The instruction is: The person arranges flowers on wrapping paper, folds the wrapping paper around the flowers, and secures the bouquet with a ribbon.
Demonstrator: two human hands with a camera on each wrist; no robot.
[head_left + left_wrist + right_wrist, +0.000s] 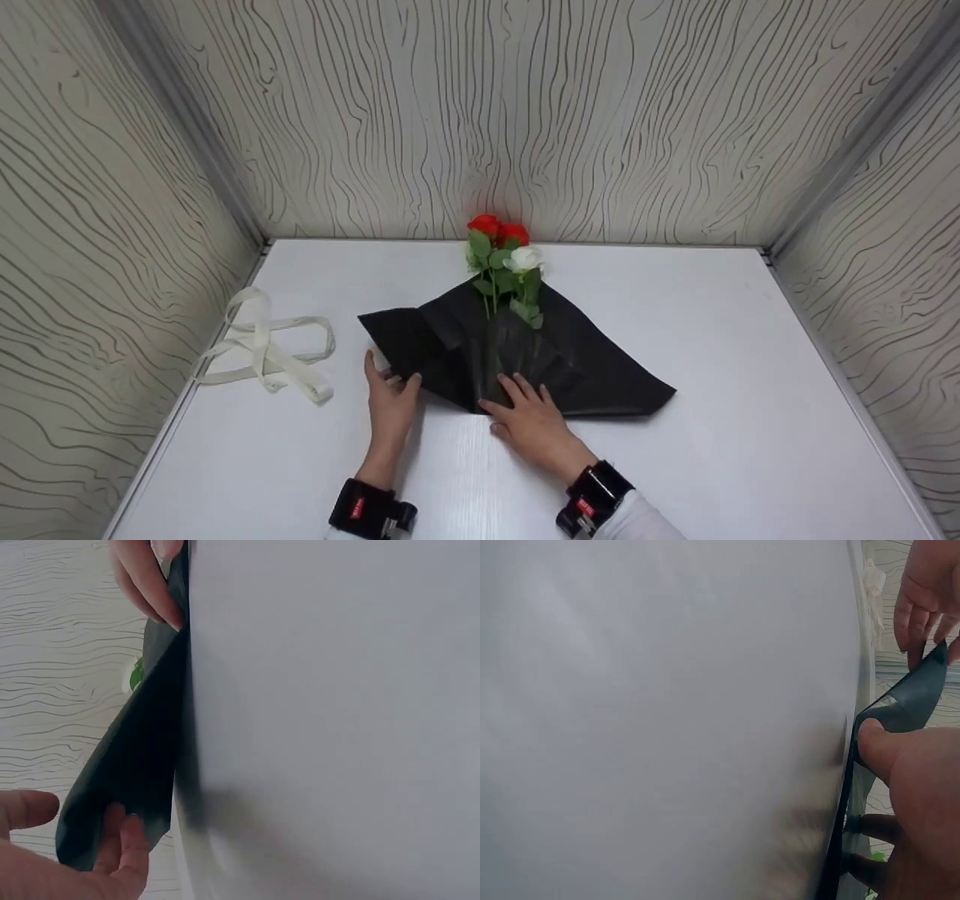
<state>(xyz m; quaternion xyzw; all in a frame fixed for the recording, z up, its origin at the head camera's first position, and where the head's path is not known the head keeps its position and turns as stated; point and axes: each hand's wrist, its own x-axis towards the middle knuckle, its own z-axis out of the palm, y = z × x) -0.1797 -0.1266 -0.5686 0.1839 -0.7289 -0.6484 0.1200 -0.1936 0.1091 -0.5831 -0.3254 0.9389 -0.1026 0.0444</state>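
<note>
Black wrapping paper (607,367) lies spread on the table, its left flap (412,341) folded up and over. On it lie red roses (484,224) and a white rose (525,259) with green leaves; their lower stems are hidden under the paper. My left hand (391,409) is at the flap's left edge. In the left wrist view its fingers (124,844) touch the flap's underside, and its thumb stands apart from the paper. My right hand (529,420) presses the paper's near edge below the stems with its fingers spread, the thumb (877,742) beside the fold.
A cream ribbon (262,345) lies in loose loops at the table's left side. The white table (720,322) is bordered by patterned panels (487,112) at the back and both sides. The blooms reach the back edge, close to the rear panel.
</note>
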